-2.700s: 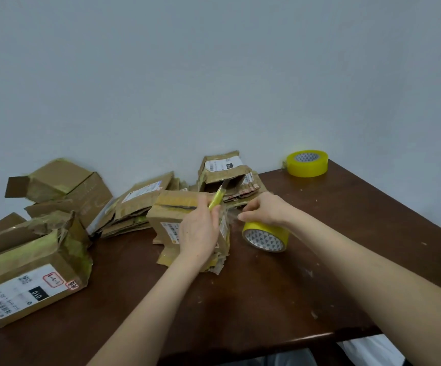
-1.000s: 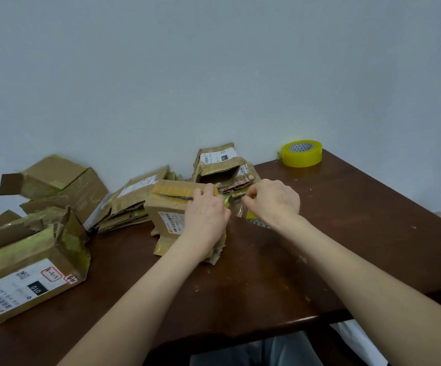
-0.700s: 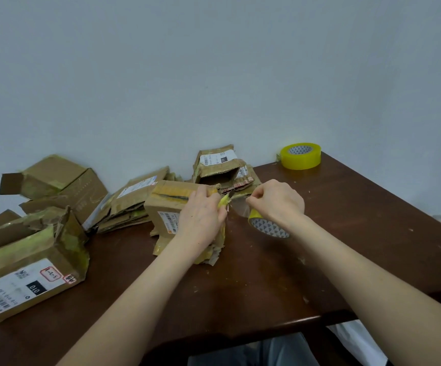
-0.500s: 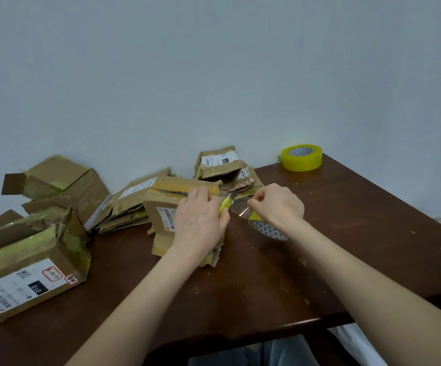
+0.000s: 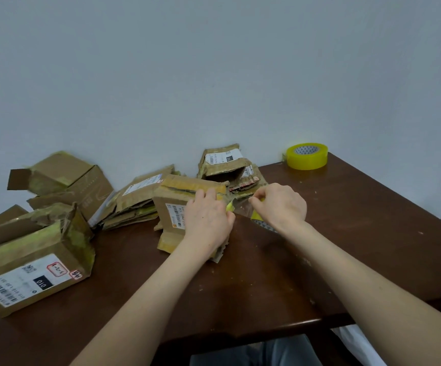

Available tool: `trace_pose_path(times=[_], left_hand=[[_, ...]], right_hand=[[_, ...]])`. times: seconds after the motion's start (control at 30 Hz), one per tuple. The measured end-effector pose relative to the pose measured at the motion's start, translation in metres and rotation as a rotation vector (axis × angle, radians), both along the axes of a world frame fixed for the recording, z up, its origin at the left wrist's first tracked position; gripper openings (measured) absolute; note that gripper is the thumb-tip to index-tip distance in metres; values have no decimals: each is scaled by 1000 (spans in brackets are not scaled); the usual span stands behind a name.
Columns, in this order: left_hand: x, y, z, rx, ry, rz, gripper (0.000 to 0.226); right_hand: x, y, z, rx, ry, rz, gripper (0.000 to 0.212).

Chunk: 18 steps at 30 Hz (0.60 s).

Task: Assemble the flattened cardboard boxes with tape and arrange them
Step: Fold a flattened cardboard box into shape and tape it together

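The box (image 5: 177, 207) stands on the bench (image 5: 359, 233). The left hand (image 5: 206, 220) rests on it, gripping a yellow tool (image 5: 230, 206). Just right of the box, the right hand (image 5: 280, 207) clasps a tape roll (image 5: 261, 221).

Upright cardboard box (image 5: 176, 207) beside yellow tape roll (image 5: 256, 215)

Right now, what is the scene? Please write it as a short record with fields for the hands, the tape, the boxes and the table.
left hand: rests on the box in the middle, holds a small yellow tool
right hand: grips a tape roll just right of that box
spare tape roll: lies flat at the far right corner, untouched
other boxes: a labelled box at near left, a flat pile left of the middle box
table: dark brown wood
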<state>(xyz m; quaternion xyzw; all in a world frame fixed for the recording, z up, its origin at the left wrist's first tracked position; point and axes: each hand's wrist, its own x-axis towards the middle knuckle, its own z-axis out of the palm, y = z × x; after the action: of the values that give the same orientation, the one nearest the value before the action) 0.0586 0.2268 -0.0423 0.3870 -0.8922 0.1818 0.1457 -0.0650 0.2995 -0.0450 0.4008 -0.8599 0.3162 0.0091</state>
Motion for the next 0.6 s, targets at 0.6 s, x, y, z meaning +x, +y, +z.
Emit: trace_pose_path(times=[0.6], left_hand=[[16, 8, -47, 216, -51, -44, 36]], right_hand=[[-53, 18, -11, -314, -374, -32, 11]])
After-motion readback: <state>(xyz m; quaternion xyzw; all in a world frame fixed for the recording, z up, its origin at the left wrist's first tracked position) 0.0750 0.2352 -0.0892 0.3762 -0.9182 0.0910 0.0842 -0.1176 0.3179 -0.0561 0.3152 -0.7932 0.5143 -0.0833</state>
